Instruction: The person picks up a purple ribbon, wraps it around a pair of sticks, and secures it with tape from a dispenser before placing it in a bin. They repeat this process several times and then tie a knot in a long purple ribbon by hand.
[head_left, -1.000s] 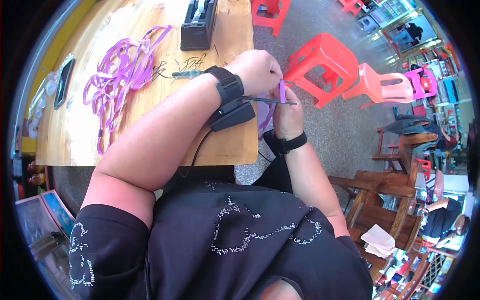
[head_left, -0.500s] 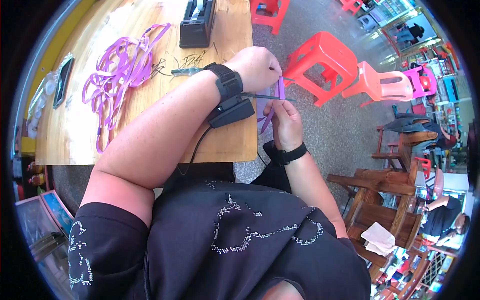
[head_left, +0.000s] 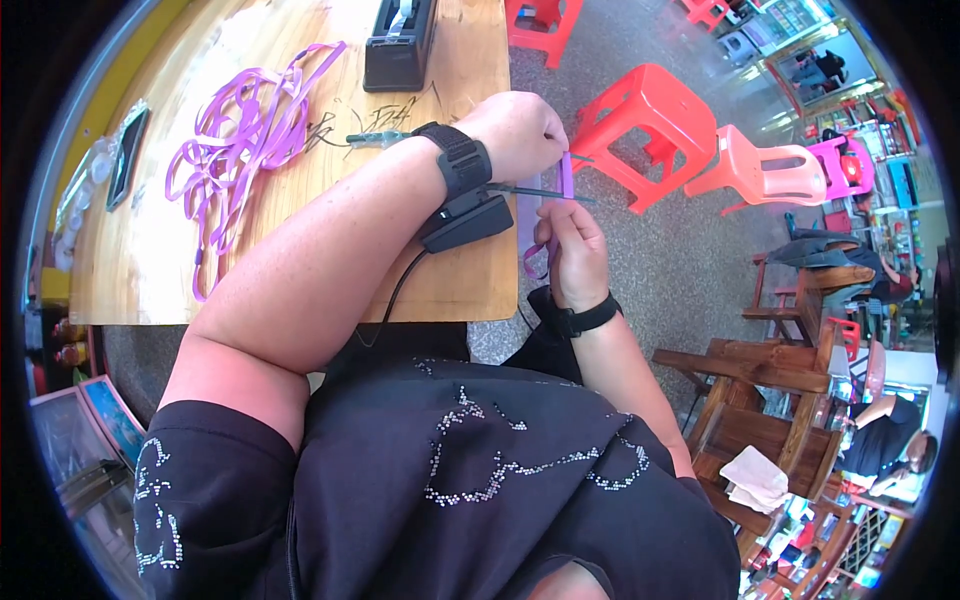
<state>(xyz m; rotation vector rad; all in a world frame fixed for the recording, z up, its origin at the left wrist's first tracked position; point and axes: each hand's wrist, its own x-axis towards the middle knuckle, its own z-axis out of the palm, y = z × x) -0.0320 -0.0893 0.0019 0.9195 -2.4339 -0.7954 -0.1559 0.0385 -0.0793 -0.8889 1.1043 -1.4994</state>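
My left hand (head_left: pixel 522 135) is closed over the table's right edge, gripping one end of a purple ribbon (head_left: pixel 567 175). My right hand (head_left: pixel 582 252), lower and to the right, pinches the same ribbon between thumb and fingers. The strip runs short and straight between the two hands. A thin dark rod (head_left: pixel 540 192) crosses it just above my right fingertips; what holds the rod is hidden behind my left wrist. A second dark tip pokes out beside my left fingers. From my right hand a curled piece of ribbon hangs near the table edge.
On the wooden table (head_left: pixel 440 295) lie a tangled pile of purple ribbon (head_left: pixel 240 140), a phone (head_left: pixel 127 158) and a greenish slim object (head_left: pixel 375 138). A black tape dispenser (head_left: pixel 398 55) stands at the back. Red stools (head_left: pixel 650 125) and a wooden bench (head_left: pixel 765 420) are to the right.
My right hand has shifted slightly down and the ribbon's loose part by it has bent into a curl. My left hand keeps its grip almost unmoved.
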